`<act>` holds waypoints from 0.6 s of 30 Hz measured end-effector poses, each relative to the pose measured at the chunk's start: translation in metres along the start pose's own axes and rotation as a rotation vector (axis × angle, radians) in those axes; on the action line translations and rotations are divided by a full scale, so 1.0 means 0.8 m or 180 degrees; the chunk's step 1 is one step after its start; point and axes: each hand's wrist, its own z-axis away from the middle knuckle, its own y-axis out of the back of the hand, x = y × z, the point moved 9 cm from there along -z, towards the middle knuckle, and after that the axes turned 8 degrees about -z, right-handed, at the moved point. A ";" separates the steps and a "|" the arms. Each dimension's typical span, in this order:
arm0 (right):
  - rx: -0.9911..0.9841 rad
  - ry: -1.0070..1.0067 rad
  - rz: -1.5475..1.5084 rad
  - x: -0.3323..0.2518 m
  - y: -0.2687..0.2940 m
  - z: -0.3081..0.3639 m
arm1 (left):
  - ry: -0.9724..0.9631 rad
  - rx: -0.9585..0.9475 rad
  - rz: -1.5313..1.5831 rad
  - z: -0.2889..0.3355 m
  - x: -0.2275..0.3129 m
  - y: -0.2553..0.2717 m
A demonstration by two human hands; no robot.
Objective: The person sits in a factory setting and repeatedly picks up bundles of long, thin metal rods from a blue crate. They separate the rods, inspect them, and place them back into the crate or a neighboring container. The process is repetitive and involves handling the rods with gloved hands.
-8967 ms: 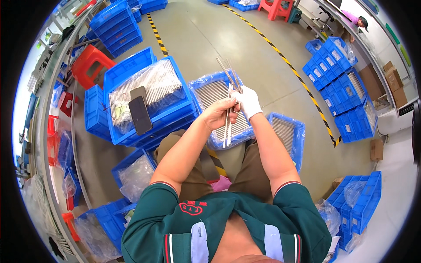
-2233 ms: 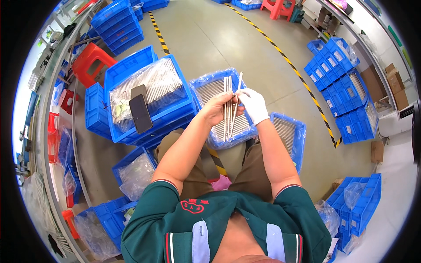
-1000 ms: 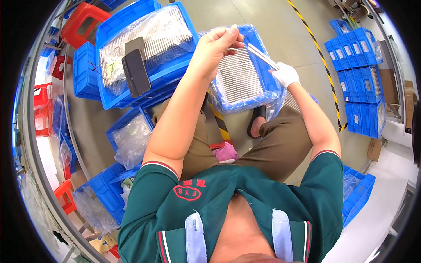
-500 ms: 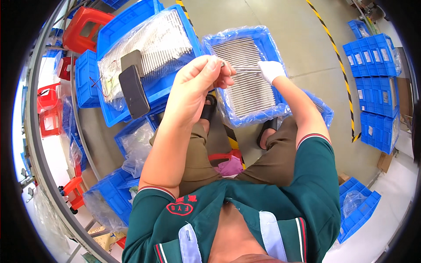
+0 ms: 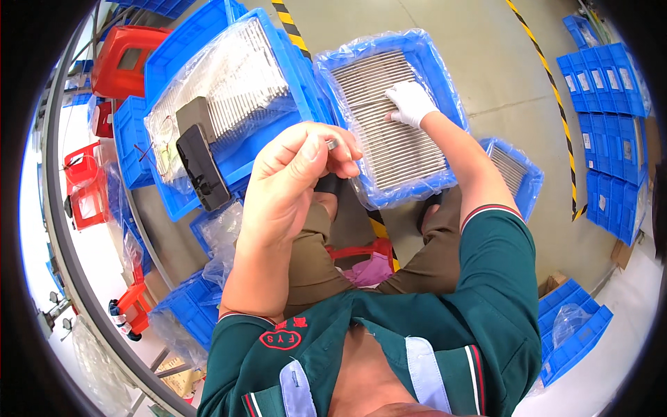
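My bare left hand (image 5: 292, 181) is raised close to the camera, its fingertips pinched on a small grey metal piece (image 5: 331, 144), seemingly the end of thin rods. My right hand (image 5: 410, 103), in a white glove, lies on a layer of thin metal rods (image 5: 403, 146). The rods fill a plastic-lined blue bin (image 5: 399, 197) in front of my knees. The two hands are apart.
A larger blue bin (image 5: 243, 163) at the left holds bagged rods, with a black device (image 5: 201, 167) lying on top. A smaller blue bin (image 5: 529, 182) of rods sits at the right. Stacked blue crates (image 5: 611, 76), red stools (image 5: 128, 59) and a striped floor line (image 5: 556, 90) surround me.
My right hand has left the left hand and dropped onto the rods in the bin. The left hand came closer to the camera, still pinching its piece.
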 end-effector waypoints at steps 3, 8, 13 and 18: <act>0.0047 -0.0038 -0.0087 0.004 -0.005 -0.001 | 0.0061 0.0021 0.0015 0.001 -0.002 -0.001; 0.0170 -0.0264 0.0043 0.017 -0.020 -0.018 | 0.0102 0.0004 -0.0072 0.003 0.000 -0.003; 0.0511 -0.0105 0.0012 -0.012 -0.009 -0.025 | 0.0146 0.0031 -0.0084 0.003 -0.003 0.000; 0.0433 -0.0024 -0.0004 -0.039 -0.015 -0.025 | 0.0163 -0.0008 -0.0081 0.004 -0.003 -0.004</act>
